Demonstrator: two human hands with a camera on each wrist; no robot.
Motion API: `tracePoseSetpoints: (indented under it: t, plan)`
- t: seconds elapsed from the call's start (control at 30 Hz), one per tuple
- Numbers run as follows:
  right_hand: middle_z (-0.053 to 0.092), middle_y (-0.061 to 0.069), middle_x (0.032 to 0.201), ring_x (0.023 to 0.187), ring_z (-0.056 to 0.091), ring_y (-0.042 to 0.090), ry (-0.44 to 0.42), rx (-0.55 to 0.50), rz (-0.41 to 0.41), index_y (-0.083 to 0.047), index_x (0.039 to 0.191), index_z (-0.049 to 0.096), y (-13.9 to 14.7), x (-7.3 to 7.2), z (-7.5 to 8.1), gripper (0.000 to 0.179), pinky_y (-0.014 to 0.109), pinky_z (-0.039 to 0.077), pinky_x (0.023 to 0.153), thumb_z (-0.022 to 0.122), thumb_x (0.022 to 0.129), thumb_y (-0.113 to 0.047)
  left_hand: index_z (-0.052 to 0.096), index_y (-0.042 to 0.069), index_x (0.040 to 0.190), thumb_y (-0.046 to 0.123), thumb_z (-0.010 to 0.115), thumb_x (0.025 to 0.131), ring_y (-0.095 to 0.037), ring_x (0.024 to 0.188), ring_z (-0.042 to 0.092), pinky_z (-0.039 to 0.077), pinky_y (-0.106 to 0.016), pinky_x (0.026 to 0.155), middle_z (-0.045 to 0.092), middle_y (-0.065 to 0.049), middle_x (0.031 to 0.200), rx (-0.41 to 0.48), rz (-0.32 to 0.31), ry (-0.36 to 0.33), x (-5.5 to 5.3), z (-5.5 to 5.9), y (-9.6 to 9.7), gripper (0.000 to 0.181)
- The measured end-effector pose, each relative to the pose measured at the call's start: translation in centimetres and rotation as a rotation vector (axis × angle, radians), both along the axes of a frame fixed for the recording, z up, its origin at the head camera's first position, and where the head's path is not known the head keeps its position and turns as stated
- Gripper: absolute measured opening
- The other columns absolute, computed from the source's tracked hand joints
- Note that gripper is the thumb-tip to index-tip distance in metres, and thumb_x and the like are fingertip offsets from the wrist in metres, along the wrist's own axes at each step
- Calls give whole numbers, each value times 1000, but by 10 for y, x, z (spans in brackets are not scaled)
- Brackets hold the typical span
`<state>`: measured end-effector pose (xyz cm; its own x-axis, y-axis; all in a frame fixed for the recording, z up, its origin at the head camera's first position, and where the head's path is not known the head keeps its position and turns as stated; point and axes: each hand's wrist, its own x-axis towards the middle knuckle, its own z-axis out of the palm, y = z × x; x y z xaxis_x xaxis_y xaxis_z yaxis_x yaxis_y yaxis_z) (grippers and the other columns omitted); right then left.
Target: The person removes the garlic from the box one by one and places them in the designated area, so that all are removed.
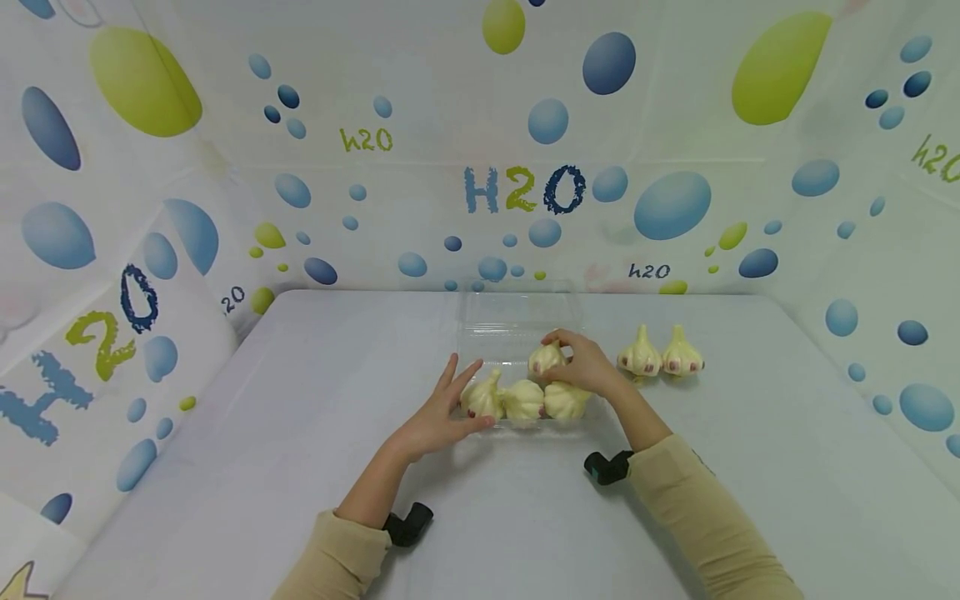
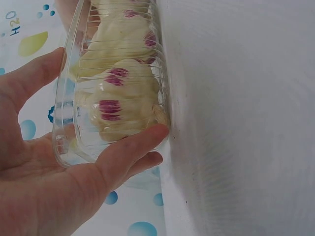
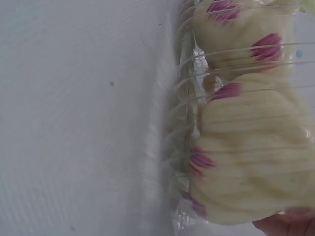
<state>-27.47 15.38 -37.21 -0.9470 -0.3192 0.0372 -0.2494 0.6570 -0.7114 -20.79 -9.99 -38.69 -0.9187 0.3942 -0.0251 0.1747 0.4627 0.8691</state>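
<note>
A clear plastic clamshell container point(image 1: 525, 427) lies on the table, its see-through lid point(image 1: 517, 312) folded back behind it. Three garlic bulbs point(image 1: 524, 401) form a row along its front. My left hand point(image 1: 431, 421) rests at the container's left end with straight, spread fingers. In the left wrist view, its fingertips touch the ribbed wall and rim. Over the back right part of the container, my right hand point(image 1: 588, 364) pinches another garlic bulb point(image 1: 546, 360) between thumb and fingers. The right wrist view shows bulbs point(image 3: 251, 147) behind the wall, with the hand mostly hidden.
Two more garlic bulbs point(image 1: 660, 357) stand side by side on the white table point(image 1: 300, 375), right of the container. A patterned sheet point(image 1: 420, 67) hangs behind and at the sides. Black wrist cameras point(image 1: 408, 525) are strapped beneath both wrists.
</note>
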Motion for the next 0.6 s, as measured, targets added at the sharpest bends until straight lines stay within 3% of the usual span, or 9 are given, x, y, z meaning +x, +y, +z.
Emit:
tracePoseSetpoints:
  t: [0.2, 0.6]
  plan:
    - [44, 21, 132, 104, 55, 40, -10, -66, -8, -6, 124, 50, 2, 4, 3, 52, 41, 49, 78, 72, 78, -13, 21, 26, 147, 28, 69, 82, -41, 128, 30, 24, -58, 100, -13, -9, 152, -6, -3, 6, 0, 0, 0, 81]
    - [45, 17, 131, 108, 52, 41, 6, -161, -9, -8, 127, 50, 13, 17, 19, 54, 43, 49, 81, 72, 79, -13, 21, 22, 147, 27, 69, 82, -42, 128, 29, 23, -59, 100, -13, -11, 151, -9, -7, 13, -1, 0, 0, 81]
